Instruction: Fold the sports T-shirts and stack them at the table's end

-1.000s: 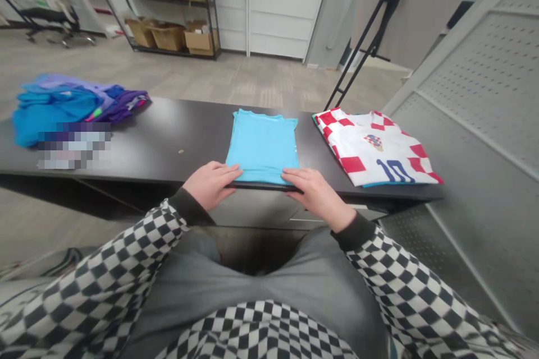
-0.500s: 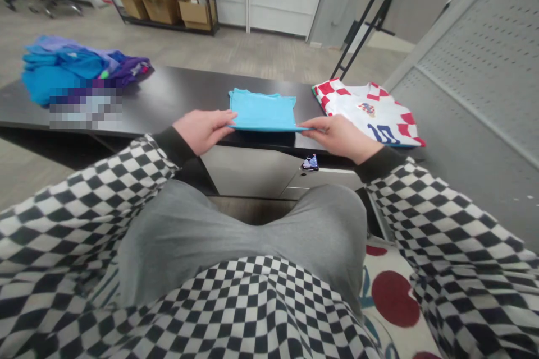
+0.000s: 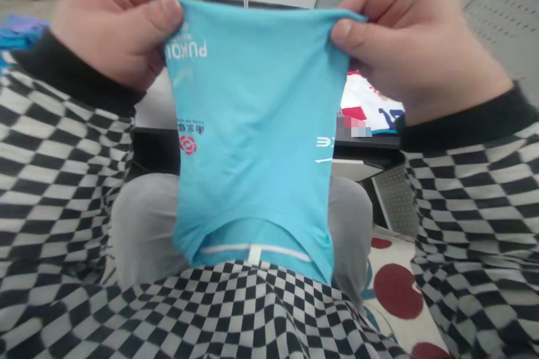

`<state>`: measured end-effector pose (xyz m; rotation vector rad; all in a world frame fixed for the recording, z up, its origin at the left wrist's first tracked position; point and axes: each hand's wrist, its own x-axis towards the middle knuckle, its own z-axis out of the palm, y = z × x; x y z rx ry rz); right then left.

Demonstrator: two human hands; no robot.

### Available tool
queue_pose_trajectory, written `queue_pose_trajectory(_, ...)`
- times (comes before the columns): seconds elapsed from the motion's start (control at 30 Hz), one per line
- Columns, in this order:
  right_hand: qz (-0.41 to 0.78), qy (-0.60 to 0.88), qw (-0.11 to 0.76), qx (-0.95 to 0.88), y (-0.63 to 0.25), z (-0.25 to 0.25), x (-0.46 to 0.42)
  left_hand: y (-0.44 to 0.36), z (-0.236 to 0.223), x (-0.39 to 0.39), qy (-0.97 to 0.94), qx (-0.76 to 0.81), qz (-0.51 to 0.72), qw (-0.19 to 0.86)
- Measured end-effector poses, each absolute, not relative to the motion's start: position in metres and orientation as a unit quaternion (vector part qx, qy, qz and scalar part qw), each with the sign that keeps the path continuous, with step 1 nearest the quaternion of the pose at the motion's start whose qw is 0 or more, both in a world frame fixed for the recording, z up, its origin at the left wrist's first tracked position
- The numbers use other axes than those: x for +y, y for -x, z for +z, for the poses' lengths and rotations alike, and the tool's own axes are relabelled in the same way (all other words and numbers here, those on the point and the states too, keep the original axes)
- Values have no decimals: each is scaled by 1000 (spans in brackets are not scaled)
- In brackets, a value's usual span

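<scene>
Both hands lift a light blue T-shirt [image 3: 252,140] up in front of me, hanging unfolded with white lettering and a small red rose logo on it. My left hand [image 3: 118,25] pinches its upper left corner between thumb and fingers. My right hand [image 3: 416,39] pinches the upper right corner the same way. The shirt's lower hem hangs over my lap, with its inside collar tape showing near the bottom. Beyond my right hand, a red-and-white checkered football jersey [image 3: 370,104] lies folded on the table, partly hidden by the T-shirt and my hand.
The dark table's edge [image 3: 362,140] runs behind the shirt. A blue clothes pile [image 3: 21,28] shows at far left. My grey-trousered knees [image 3: 143,224] and checkered sleeves fill the lower view. A red-dotted cushion [image 3: 396,291] lies lower right, a perforated grey panel [image 3: 492,5] upper right.
The T-shirt has gone from lying folded on the table to hanging unfolded in the air. Both hands have risen toward me, pinching its top corners. The view has tilted down.
</scene>
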<state>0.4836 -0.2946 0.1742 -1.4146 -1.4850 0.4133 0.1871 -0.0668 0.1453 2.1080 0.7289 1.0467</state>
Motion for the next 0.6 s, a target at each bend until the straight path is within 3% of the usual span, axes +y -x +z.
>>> queue_pose_trajectory(0.1, 208, 614, 468, -600, -507, 138, -265, -214, 110, -43, -808, 250, 351, 402)
queue_pose_trajectory(0.17, 202, 658, 425, -588, -527, 109, -245, -239, 81, -20, -818, 276, 317, 393)
queue_pose_trajectory(0.4, 88, 761, 291, -573, -570, 22, -175, -301, 3, 57, -882, 370, 220, 194)
queue_pose_trajectory(0.6, -6, 755, 224, -616, -562, 23, -139, -297, 12, 58, -871, 418, 245, 76)
